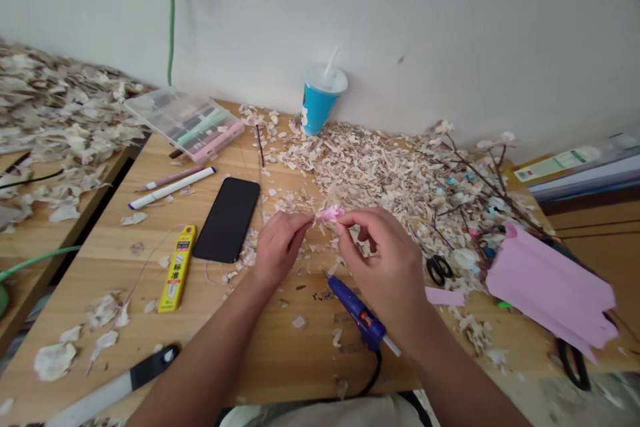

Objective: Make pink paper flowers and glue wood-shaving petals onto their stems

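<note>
Between my two hands is a small, crinkled pink paper flower (331,213), held above the middle of the table. My left hand (280,245) is closed, its thumb and index finger pinching the flower's left end. From the other side, my right hand (383,253) pinches the right end with thumb and index fingertip. The flower's fine detail is blurred. Below my right hand lies a blue hot glue gun (357,310), its nozzle towards the upper left, with a glue stick sticking out behind.
Dry pale flakes (370,160) cover the back. A blue cup with straw (320,100) stands by the wall. Left are a phone (227,220), yellow blade pack (177,270), markers (173,188) and marker case (190,123). Right are scissors (440,269), pink paper (545,287) and branches (480,177).
</note>
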`<state>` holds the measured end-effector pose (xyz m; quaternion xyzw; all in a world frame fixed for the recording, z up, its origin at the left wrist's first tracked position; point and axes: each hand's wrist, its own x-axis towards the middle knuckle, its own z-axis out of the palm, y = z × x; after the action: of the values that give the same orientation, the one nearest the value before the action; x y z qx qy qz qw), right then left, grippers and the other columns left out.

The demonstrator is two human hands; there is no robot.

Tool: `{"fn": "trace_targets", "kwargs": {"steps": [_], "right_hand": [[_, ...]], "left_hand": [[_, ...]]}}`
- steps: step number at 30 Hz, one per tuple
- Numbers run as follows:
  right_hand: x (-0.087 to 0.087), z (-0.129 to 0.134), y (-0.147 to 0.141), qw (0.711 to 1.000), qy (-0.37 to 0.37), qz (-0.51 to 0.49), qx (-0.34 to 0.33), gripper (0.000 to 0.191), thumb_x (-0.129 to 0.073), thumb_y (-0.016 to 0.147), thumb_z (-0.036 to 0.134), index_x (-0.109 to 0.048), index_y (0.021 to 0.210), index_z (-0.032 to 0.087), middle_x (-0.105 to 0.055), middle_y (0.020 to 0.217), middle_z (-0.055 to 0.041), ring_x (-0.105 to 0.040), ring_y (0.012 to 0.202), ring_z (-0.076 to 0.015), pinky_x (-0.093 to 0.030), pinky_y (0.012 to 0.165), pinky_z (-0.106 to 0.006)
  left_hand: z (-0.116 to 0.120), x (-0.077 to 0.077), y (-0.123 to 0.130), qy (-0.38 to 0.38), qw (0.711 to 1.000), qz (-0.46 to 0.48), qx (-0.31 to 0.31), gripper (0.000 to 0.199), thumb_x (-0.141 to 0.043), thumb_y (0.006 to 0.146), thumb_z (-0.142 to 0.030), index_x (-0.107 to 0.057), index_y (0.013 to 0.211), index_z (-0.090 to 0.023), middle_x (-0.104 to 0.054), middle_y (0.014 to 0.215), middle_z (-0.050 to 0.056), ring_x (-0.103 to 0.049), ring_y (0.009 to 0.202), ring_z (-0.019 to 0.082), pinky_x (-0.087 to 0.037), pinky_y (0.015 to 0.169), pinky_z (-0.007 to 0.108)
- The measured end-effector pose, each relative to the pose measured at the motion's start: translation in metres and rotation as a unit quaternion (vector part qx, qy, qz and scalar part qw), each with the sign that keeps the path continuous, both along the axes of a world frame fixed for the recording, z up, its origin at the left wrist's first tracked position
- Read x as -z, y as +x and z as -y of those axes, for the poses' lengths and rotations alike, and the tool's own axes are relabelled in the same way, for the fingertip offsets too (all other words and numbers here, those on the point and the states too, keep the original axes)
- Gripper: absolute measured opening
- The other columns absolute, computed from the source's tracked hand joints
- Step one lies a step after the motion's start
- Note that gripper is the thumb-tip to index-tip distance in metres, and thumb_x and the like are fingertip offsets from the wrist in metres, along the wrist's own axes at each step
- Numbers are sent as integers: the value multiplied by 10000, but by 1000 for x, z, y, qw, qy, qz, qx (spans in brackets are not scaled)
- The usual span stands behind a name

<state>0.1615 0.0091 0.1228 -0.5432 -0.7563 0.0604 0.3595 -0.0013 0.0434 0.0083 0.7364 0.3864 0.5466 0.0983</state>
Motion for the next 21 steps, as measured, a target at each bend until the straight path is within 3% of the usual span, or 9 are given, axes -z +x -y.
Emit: {"fn": "trace_targets", "kwargs": {"steps": [6, 14, 21], "right_hand": [[9, -2, -3, 1000, 6, 18, 23, 113, -581, 919, 134, -598, 987, 223, -681, 938, -36, -635, 869, -170, -510, 776, -314], [6, -7, -6, 999, -1, 38, 31, 119, -543, 931, 146, -598, 987, 235, -697, 962, -55, -640, 903, -195, -505, 749, -336], [5, -4, -6, 998, -29, 16, 54, 93, -579, 903, 153, -606, 945, 232, -685, 904, -25, -612, 780, -165, -470, 689, -309]], "left_hand": [[0, 1, 0, 0, 1000, -4, -6, 192, -617, 942, -123, -645, 1119, -195, -755, 899, 41, -680, 781, 135, -517, 739, 254], [2, -1, 2, 0, 1000, 5, 2, 198, -616, 948, -141, -657, 1133, -200, -758, 879, 39, -689, 758, 129, -534, 727, 252], [3, 2, 2, 4, 1000, 6, 6, 230, -632, 934, -121, -651, 1148, -202, -746, 880, 33, -666, 767, 128, -528, 727, 249]]}}
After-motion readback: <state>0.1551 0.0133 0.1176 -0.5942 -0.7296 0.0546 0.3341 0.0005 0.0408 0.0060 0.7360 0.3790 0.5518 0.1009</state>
